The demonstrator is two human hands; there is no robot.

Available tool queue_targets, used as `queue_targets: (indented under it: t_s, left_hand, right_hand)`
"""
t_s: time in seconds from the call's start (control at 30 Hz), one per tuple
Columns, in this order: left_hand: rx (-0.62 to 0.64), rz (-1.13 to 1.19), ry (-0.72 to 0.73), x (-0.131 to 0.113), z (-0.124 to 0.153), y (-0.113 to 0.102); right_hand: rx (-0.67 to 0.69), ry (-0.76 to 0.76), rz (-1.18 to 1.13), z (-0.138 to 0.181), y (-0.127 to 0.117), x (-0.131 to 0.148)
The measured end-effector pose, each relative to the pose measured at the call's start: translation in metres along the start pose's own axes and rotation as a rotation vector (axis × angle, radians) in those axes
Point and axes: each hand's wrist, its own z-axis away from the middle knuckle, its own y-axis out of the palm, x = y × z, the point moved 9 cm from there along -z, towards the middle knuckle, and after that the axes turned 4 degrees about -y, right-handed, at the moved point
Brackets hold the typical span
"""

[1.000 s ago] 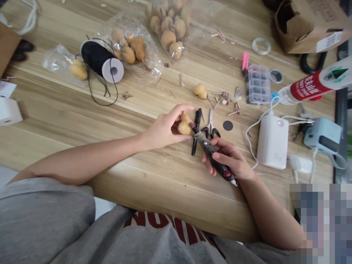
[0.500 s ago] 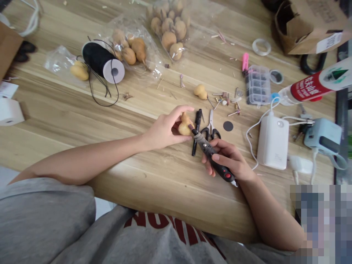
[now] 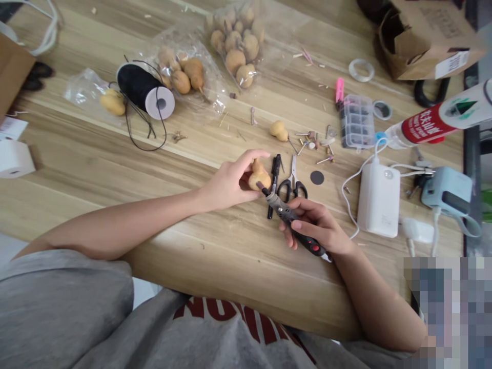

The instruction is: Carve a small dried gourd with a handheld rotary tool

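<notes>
A small tan gourd (image 3: 259,175) is held upright between the thumb and fingers of my left hand (image 3: 229,180). My right hand (image 3: 317,224) is wrapped round a black and grey rotary tool (image 3: 286,215) with a red button. The tool's tip meets the lower bulge of the gourd. Just beyond the tool lie a black marker pen (image 3: 275,174) and scissors (image 3: 293,179) with black handles. Another small gourd (image 3: 279,130) rests farther back, beside several loose grinding bits (image 3: 312,141).
Bags of gourds (image 3: 235,51) and a black cord spool (image 3: 140,87) lie at the back. To the right are a clear compartment box (image 3: 358,121), a white power bank (image 3: 380,200), a light-blue charger (image 3: 448,192), a bottle (image 3: 434,123) and a cardboard box (image 3: 430,38). Cables run between the devices.
The rotary tool has shifted slightly left, and its tip has gone from the gourd's right side to lower on its front. My left hand keeps its hold.
</notes>
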Motion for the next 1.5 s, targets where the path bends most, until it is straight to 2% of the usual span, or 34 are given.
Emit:
queue_targets:
  t_s: [0.27,0.47,0.67,0.83,1.03,1.17,1.5]
  left_hand:
    - [0.012,0.064,0.013,-0.0006,-0.0003,0.001]
    - [0.006,-0.021,-0.014,0.0014,-0.0005,-0.0001]
    - [0.012,0.052,0.008,-0.0008,-0.0003,0.0008]
    - [0.01,-0.011,-0.016,0.0017,-0.0004,0.0002]
    - [0.019,0.056,0.004,0.0002,-0.0003,0.0014]
    - [0.017,0.01,-0.013,0.0031,-0.0003,0.0014]
    - [0.02,0.003,-0.028,0.0025,-0.0004,0.0012]
  right_hand:
    - [-0.039,-0.036,-0.033,-0.0008,-0.0035,0.0023]
    - [-0.008,-0.005,0.036,-0.0004,0.0005,0.0005]
    - [-0.044,-0.038,-0.027,-0.0004,-0.0037,0.0016]
    - [-0.014,0.0,0.034,0.0002,-0.0002,0.0001]
    - [-0.054,-0.031,-0.018,-0.0008,-0.0036,0.002]
    - [-0.022,-0.008,0.021,-0.001,-0.0007,0.0]
    - [-0.045,-0.008,0.037,-0.0003,-0.002,-0.0001]
